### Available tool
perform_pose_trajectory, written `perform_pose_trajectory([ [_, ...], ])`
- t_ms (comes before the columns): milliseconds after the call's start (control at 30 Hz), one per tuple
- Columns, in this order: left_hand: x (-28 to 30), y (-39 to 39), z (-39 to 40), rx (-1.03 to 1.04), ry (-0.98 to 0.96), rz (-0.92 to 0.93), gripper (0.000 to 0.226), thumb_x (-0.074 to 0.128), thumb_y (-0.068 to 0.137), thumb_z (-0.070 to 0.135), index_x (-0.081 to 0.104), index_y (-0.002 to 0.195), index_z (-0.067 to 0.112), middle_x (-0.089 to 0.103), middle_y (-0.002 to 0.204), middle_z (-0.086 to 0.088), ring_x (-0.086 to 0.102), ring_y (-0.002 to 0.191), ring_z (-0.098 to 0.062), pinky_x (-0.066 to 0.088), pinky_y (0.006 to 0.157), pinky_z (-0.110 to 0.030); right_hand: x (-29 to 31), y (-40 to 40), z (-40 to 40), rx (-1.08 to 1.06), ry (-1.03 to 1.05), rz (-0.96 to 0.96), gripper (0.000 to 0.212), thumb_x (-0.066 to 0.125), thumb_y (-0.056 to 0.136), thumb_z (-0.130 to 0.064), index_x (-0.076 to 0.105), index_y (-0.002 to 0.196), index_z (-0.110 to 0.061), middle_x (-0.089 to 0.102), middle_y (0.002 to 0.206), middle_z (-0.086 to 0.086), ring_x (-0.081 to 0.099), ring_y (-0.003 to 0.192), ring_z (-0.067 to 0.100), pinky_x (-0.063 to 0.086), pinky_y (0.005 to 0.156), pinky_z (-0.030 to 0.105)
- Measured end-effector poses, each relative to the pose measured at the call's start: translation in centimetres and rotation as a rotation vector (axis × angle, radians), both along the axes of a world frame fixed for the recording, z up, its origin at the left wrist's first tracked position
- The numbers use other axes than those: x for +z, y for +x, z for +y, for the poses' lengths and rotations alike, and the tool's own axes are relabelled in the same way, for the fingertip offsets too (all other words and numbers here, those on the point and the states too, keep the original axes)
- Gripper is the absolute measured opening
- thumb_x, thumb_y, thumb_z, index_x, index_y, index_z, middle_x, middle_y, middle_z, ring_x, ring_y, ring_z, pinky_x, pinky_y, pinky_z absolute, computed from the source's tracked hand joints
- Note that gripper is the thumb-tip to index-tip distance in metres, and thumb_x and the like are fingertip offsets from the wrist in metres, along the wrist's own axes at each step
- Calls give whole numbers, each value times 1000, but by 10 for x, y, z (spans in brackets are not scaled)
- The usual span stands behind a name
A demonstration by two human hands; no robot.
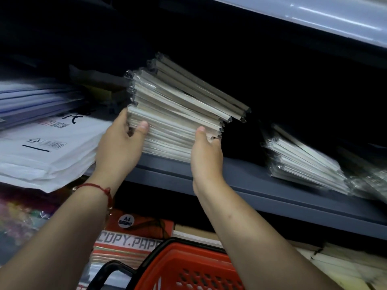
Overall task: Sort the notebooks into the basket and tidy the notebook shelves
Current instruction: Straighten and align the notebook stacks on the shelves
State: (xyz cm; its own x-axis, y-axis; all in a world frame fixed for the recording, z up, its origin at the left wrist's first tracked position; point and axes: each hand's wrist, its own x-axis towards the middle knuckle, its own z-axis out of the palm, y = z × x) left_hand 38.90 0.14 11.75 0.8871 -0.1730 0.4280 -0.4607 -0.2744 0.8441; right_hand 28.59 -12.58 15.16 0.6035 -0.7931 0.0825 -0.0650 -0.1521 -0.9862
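both raised forearms end in left hand (pixel 119 145) and right hand (pixel 206 153) gripping notebook stack (pixel 178 114).

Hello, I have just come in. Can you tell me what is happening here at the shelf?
A person is handling a tall stack of plastic-wrapped notebooks on a grey metal shelf. The left hand grips the stack's left corner and the right hand holds its right front edge. The upper notebooks have slid askew. A smaller stack of wrapped notebooks lies further right on the same shelf. A red plastic basket with a black handle waits below; what it holds cannot be seen.
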Motion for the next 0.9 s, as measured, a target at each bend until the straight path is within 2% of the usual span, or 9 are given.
perform_pose_trajectory([
  [133, 3, -11, -2, -29, -15, 3, 69, 57, 81, 75, 42, 139, 42, 60, 134, 19, 55, 126, -10, 46, 103, -45, 3, -11, 2, 77, 15, -24, 71, 56, 91, -50, 32, 149, -18, 44, 144, -10, 47, 119, 11, 34, 95, 28],
  [300, 15, -27, -1, -6, 52, 44, 79, 55, 81, 77, 31, 146, 39, 57, 140, 8, 56, 126, -24, 47, 99, -51, 19, -38, -9, 284, 21, 138, 92, 61, 90, -49, 7, 158, -22, 26, 160, -5, 31, 143, 17, 28, 102, 27],
  [400, 22, -52, -2, 147, 29, 28, 88, 60, 91, 55, 12, 158, 26, 43, 151, -11, 45, 134, -35, 40, 105, -55, 27, -75, -15, 354, -76, 181, 91, 61, 91, -49, 3, 158, -27, 22, 161, -9, 26, 146, 14, 27, 107, 27],
  [467, 21, -85, -4, 245, -52, -177, 72, 62, 96, 39, 24, 155, 24, 47, 139, -14, 46, 127, -37, 41, 104, -58, 29, -109, -23, 349, -226, 143, 78, 61, 92, -48, 21, 156, -32, 32, 157, -13, 35, 141, 6, 29, 111, 25],
  [533, 21, -120, -14, 138, -98, -366, 53, 58, 95, 34, 41, 144, 28, 53, 121, -8, 52, 113, -32, 44, 98, -54, 32, -147, -37, 300, -438, 115, 52, 58, 94, -47, 45, 144, -38, 54, 138, -21, 49, 126, -4, 38, 105, 17],
  [633, 24, -159, -51, -147, 45, -406, 49, 53, 92, 42, 50, 138, 25, 54, 121, 5, 54, 113, -19, 45, 95, -37, 38, -198, -70, 156, -761, 202, 39, 51, 97, -47, 54, 136, -41, 53, 131, -28, 43, 124, -12, 36, 103, 13],
  [733, 35, -177, -96, -318, 238, -477, 60, 50, 95, 56, 35, 149, 34, 39, 146, 11, 40, 132, -10, 38, 102, -29, 36, -222, -120, 31, -982, 324, 48, 49, 99, -46, 43, 145, -37, 36, 152, -21, 22, 143, -5, 24, 117, 23],
  [800, 43, -178, -124, -382, 370, -501, 71, 48, 93, 61, 21, 154, 39, 22, 159, 8, 25, 144, -12, 32, 110, -32, 31, -230, -150, 5, -1063, 453, 57, 48, 99, -48, 29, 152, -37, 21, 160, -18, 6, 149, 1, 18, 121, 28],
  [900, 55, -171, -161, -421, 558, -479, 84, 51, 89, 66, 9, 156, 39, 15, 161, -4, 16, 148, -21, 25, 117, -36, 30, -234, -181, 34, -1062, 533, 69, 47, 98, -52, 12, 156, -38, 6, 163, -17, -3, 151, 8, 15, 120, 32],
])
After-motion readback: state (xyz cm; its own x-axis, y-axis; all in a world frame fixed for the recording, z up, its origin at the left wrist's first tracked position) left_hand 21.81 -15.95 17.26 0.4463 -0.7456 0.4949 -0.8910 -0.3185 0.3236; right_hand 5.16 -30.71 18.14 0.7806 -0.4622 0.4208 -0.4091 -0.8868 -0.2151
